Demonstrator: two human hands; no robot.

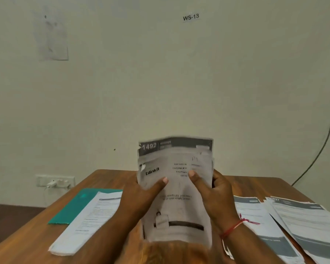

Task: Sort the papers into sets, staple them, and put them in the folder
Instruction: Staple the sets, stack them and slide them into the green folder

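Teal-green flat folder [75, 205] and white printed stack [88, 221] lie left on the brown wooden table [27, 244]; left hand [141, 197] and right hand [215, 195], thumbs in front, clasp the upright grey-white printed sheaf [176, 164] between them; fanned printed sheets [297, 223] lie right.

You hold a bundle of papers [179, 212] upright above a wooden table [236, 184], your left hand [141, 197] and right hand [216, 195] gripping its sides, thumbs pressed on the front sheet. That sheet reads "blinkit"; the one behind carries a dark band with what looks like "1492" — the print is blurred. On your left, a stack of printed sheets [88, 220] lies partly over a green folder [76, 204]. On your right, more sheets [297, 223] overlap across the table. A red thread [232, 228] circles your right wrist. The pale wall bears a label [191, 17] — "WS-13".
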